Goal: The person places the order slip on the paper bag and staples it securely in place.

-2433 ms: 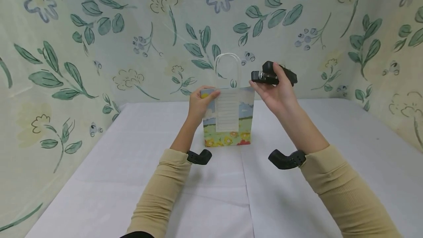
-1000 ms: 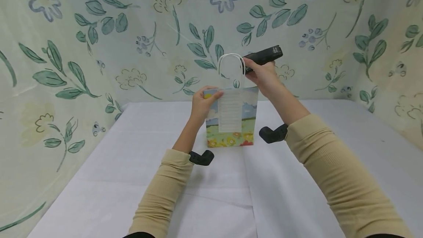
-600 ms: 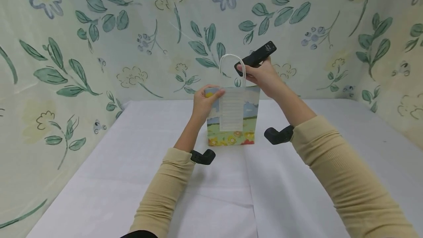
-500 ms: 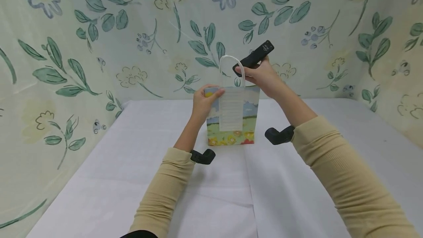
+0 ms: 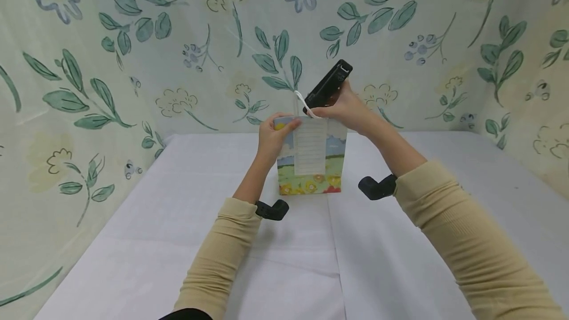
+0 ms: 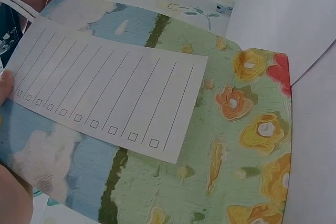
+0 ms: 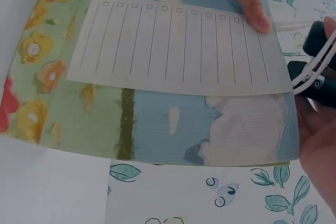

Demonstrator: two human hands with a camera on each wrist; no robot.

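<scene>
A paper gift bag (image 5: 309, 185) printed with sky, meadow and flowers stands upright at mid-table. Against its front lies a white lined checklist sheet (image 5: 309, 149). My left hand (image 5: 271, 137) pinches the bag's upper left edge, its thumb over the sheet's top corner, as the right wrist view shows. At the upper right edge my right hand (image 5: 348, 110) grips a black stapler (image 5: 328, 85), tilted with its lower end at the bag's top. The white twisted handle (image 5: 304, 102) is bent down beside the stapler and right thumb. In the right wrist view the stapler's jaws (image 7: 315, 72) stand apart near the sheet's top edge.
A white cloth covers the table (image 5: 213, 172), with creases running toward the front. Behind and at both sides hangs a floral curtain (image 5: 213, 78). Each wrist wears a black camera mount (image 5: 378, 187).
The right hand has brought the stapler from the bag's right side in over its top edge, tilting it steeper and lower. The handle has bent down. The left hand keeps its hold.
</scene>
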